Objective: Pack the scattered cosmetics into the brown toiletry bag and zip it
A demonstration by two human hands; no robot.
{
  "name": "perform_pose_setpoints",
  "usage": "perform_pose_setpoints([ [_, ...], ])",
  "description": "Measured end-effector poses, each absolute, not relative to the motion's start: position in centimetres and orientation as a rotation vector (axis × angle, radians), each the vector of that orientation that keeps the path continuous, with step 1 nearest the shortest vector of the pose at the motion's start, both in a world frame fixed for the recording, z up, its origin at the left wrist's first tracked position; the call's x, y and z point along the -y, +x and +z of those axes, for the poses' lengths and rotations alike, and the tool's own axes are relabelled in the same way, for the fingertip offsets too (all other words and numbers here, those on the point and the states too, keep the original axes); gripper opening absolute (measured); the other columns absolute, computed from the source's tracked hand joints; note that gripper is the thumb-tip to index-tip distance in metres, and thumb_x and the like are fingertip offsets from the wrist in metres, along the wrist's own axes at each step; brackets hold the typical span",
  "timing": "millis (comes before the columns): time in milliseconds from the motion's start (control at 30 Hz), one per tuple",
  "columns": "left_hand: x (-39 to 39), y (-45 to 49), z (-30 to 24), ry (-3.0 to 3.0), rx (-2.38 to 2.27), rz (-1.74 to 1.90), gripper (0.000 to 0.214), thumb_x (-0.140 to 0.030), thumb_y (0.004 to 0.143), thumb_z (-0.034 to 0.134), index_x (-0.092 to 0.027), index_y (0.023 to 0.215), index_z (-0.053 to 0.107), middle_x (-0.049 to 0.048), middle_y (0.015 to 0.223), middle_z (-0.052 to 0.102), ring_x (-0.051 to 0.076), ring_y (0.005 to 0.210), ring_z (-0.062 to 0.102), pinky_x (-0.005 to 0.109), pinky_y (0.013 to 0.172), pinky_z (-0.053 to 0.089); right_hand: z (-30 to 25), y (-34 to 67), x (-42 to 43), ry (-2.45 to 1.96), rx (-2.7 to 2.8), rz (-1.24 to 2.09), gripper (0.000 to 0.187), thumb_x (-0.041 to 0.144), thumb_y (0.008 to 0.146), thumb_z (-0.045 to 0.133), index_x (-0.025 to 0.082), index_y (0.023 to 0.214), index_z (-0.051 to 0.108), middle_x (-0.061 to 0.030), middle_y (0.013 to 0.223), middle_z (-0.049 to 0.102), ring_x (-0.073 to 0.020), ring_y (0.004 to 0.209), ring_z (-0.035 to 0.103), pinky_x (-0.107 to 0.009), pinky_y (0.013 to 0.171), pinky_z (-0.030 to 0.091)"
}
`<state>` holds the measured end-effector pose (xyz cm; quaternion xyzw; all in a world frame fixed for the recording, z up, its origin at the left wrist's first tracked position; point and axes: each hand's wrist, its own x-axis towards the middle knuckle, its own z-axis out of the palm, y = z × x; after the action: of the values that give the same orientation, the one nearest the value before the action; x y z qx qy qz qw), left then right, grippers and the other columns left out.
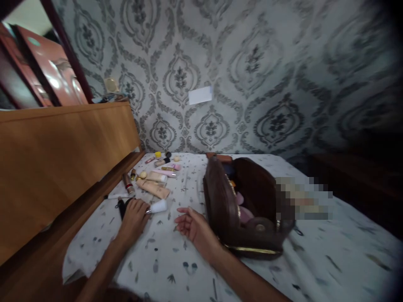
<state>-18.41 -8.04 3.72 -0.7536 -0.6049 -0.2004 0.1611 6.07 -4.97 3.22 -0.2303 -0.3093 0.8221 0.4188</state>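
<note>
My left hand (136,217) rests low over the cloth on the left, its fingers curled round the dark end of a makeup brush. The white head of the makeup brush (158,206) points right. My right hand (192,228) is held palm inward with fingers loosely apart and nothing in them, just left of a brown handbag (220,201). The handbag stands unzipped, with pink items (245,214) inside. Beyond my left hand lie a peach tube (153,188), a second tube with a white cap (157,176) and a pink-handled brush (165,172).
Several small cosmetics, among them a dark-capped bottle (161,162) and a yellow-lidded pot (158,154), lie farther back. A wooden headboard (69,155) borders the left side. The patterned sheet (170,260) reaches the papered wall (179,79). A blurred-out patch covers something right of the handbag.
</note>
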Motion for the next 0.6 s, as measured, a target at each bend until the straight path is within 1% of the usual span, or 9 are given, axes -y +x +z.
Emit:
perform_pose_setpoints([
  [67,8.3,-18.5,3.7,-2.197,1.661,-0.619,0.015,-0.025,0.092,0.048,-0.02,0.096,0.06,0.0081,0.095,0.067,0.025,0.093,0.06,0.047,0.092,0.046,3.0,5.9,5.1,-0.575,0.783,2.029,0.05,0.057,0.068,0.077,0.017,0.096,0.068,-0.0056,0.084,0.069,-0.0176,0.072,0.067,-0.028,0.063,0.045],
  [133,8.6,-18.4,3.9,-2.212,1.606,-0.67,0.02,-0.031,0.094,0.046,-0.02,0.101,0.061,0.008,0.096,0.07,0.025,0.091,0.064,0.044,0.089,0.049,2.8,5.7,5.2,-0.597,0.775,1.998,0.053,0.054,0.065,0.081,0.017,0.1,0.068,-0.0069,0.094,0.067,-0.0211,0.081,0.069,-0.031,0.066,0.049],
  [233,9.2,-17.7,4.6,-2.232,1.575,-0.754,0.027,-0.039,0.095,0.046,-0.021,0.107,0.062,0.0078,0.098,0.072,0.023,0.088,0.069,0.033,0.078,0.055,2.3,5.5,5.5,-0.632,0.764,1.973,0.057,0.05,0.059,0.086,0.017,0.102,0.068,-0.0094,0.106,0.064,-0.0259,0.094,0.067,-0.037,0.072,0.053],
  [300,9.4,-16.9,5.3,-2.29,1.572,-0.809,0.026,-0.04,0.094,0.048,-0.022,0.107,0.062,0.0059,0.099,0.073,0.021,0.088,0.071,0.027,0.075,0.057,2.1,5.5,5.6,-0.617,0.773,1.975,0.059,0.049,0.056,0.087,0.016,0.102,0.068,-0.0108,0.108,0.064,-0.0273,0.098,0.066,-0.039,0.074,0.054],
  [433,9.4,-15.2,7.0,-2.396,1.532,-0.943,0.024,-0.042,0.091,0.053,-0.025,0.105,0.063,0.0021,0.097,0.074,0.018,0.087,0.072,0.023,0.076,0.058,1.8,5.6,5.7,-0.563,0.765,1.986,0.066,0.053,0.055,0.087,0.015,0.105,0.065,-0.0111,0.104,0.067,-0.0249,0.092,0.066,-0.039,0.073,0.055],
  [533,9.1,-14.2,8.3,-2.421,1.574,-0.984,0.024,-0.043,0.089,0.055,-0.026,0.105,0.062,0.0014,0.095,0.074,0.018,0.082,0.073,0.021,0.069,0.059,1.4,5.5,5.5,-0.519,0.73,1.992,0.069,0.054,0.054,0.087,0.014,0.104,0.062,-0.0101,0.1,0.068,-0.023,0.084,0.068,-0.038,0.07,0.054],
  [600,8.8,-13.8,8.9,-2.408,1.618,-0.991,0.028,-0.047,0.087,0.057,-0.026,0.106,0.062,0.0024,0.094,0.075,0.019,0.08,0.073,0.022,0.065,0.059,1.0,5.2,5.3,-0.483,0.704,1.999,0.07,0.055,0.053,0.087,0.015,0.104,0.06,-0.0095,0.098,0.068,-0.0229,0.079,0.069,-0.039,0.068,0.054],
])
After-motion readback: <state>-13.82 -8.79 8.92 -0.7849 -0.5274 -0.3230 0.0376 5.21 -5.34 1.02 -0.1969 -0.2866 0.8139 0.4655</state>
